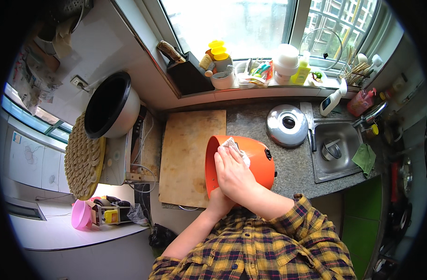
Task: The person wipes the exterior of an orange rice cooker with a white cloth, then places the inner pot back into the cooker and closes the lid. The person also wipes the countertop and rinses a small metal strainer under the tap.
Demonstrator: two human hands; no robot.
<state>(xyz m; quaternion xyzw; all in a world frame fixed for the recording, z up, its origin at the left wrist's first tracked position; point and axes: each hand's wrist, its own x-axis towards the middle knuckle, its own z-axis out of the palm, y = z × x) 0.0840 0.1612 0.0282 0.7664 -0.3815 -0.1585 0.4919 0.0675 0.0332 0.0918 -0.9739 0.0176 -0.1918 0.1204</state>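
Note:
An orange rice cooker body lies tipped on its side in front of me, partly over the wooden cutting board. Its open end faces left, and a black power socket shows on its wall. My right hand lies flat on the outer wall with a crumpled white cloth under its fingers. Below it, my left hand holds the near side of the body by the rim. The right wrist crosses over the left hand, so its grip is partly hidden.
A metal lid and a cleaver lie left of the sink. At left stand a large dark-lined pot and a round tray of dumplings. A knife block stands by the window; a white spray bottle stands behind the sink.

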